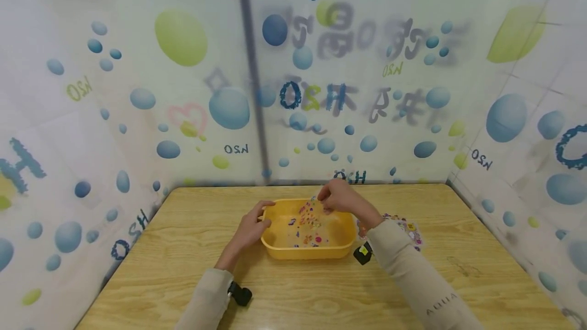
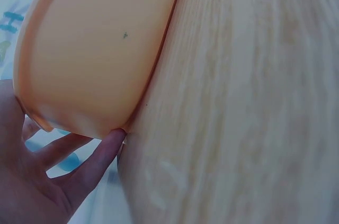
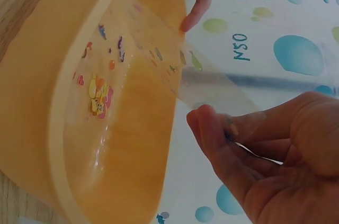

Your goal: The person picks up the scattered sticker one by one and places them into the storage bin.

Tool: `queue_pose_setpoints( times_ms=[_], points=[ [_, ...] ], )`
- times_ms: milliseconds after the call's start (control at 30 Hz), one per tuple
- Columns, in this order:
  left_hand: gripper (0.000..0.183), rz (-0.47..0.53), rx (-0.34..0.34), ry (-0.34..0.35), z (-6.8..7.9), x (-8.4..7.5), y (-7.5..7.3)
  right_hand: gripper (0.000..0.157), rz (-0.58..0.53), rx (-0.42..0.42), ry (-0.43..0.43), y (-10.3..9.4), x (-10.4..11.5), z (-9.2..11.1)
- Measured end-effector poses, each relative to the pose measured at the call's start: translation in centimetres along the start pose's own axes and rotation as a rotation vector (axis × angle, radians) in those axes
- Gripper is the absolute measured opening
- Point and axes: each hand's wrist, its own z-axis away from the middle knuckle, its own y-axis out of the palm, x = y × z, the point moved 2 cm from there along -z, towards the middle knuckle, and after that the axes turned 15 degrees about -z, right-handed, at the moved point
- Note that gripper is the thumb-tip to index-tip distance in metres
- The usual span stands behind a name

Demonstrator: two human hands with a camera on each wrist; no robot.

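A yellow plastic basin [image 1: 309, 254] stands on the wooden table in front of me. My left hand [image 1: 250, 225] grips its left end, with fingers at the rim and a fingertip low on the outer wall in the left wrist view. Above the basin's far right part, my right hand [image 1: 343, 200] pinches a corner of a clear sticker sheet [image 3: 214, 83] between thumb and fingers. The transparent sheet slopes down from that hand into the basin. Small colourful stickers dot it, among them a yellow and pink cartoon figure [image 3: 99, 97] seen in the right wrist view.
More sticker sheets [image 1: 415, 235] lie on the table [image 1: 293, 294] right of the basin, partly behind my right forearm. A black wrist camera [image 1: 240, 294] sits on my left wrist, another [image 1: 363, 253] on my right. A bubble-printed curtain [image 1: 321, 65] encloses the table's back and sides.
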Motion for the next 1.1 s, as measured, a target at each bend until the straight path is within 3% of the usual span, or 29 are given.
queue_pose_setpoints(
  times_ms=[233, 467, 800, 1100],
  points=[
    [0.049, -0.001, 0.003, 0.000, 0.0, 0.0, 0.0, 0.024, -0.038, 0.016, 0.048, 0.5, -0.5, -0.7],
    [0.049, -0.007, -0.011, -0.017, 0.0, 0.4, 0.1, 0.028, -0.046, 0.057, 0.013, 1.3, -0.3, -1.3],
    [0.049, -0.012, -0.026, 0.003, -0.1, 0.2, -0.1, 0.033, 0.029, 0.065, -0.035, 2.2, 0.3, -2.1],
    [0.049, -0.002, -0.026, 0.003, 0.0, 0.0, -0.2, 0.029, 0.036, 0.075, -0.036, 2.7, 0.3, -2.6]
  ],
)
